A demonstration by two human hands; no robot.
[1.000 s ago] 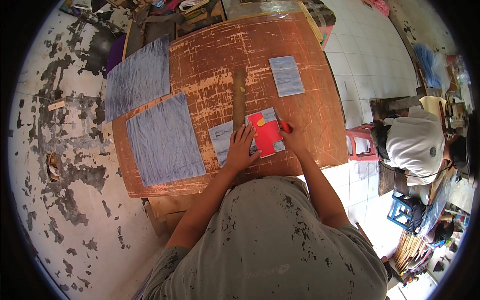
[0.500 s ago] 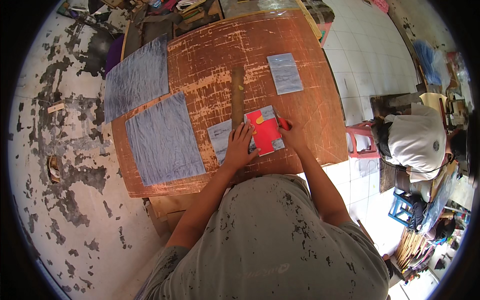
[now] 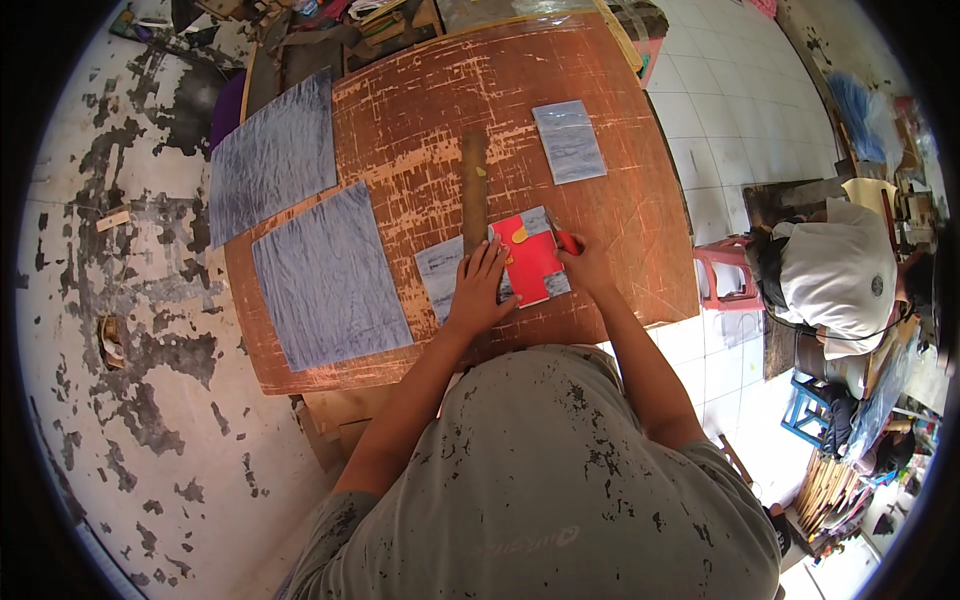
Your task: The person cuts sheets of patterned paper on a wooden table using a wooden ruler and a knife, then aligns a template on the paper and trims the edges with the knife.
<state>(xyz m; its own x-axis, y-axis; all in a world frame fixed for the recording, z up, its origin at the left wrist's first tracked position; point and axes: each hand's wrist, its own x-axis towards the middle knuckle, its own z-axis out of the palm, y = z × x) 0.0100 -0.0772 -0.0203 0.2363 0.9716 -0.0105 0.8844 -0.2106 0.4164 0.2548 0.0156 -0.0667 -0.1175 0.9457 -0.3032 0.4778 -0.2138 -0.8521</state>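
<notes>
My left hand (image 3: pixel 480 293) lies flat with its fingers stretched out, pressing on the left side of a red cut-out pattern piece (image 3: pixel 532 266) with yellow patches. Under that piece is a grey marbled sheet (image 3: pixel 440 265), showing at its left and at its corners. A red-handled knife (image 3: pixel 569 243) is held in my right hand (image 3: pixel 588 264), its thin tip at the right edge of the red piece. A long brown strip (image 3: pixel 474 180), like a ruler, runs away from my left fingertips across the sheet.
Two large grey marbled sheets (image 3: pixel 333 280) (image 3: pixel 275 150) lie on the left of the scratched brown table (image 3: pixel 420 110). A smaller grey piece (image 3: pixel 570 143) is at the far right. Beyond the table's right side, a person (image 3: pixel 835 275) in a white shirt is near a red stool (image 3: pixel 725 275).
My right hand and the knife have shifted very slightly up and left along the red piece's right edge. My left hand stays in place on it.
</notes>
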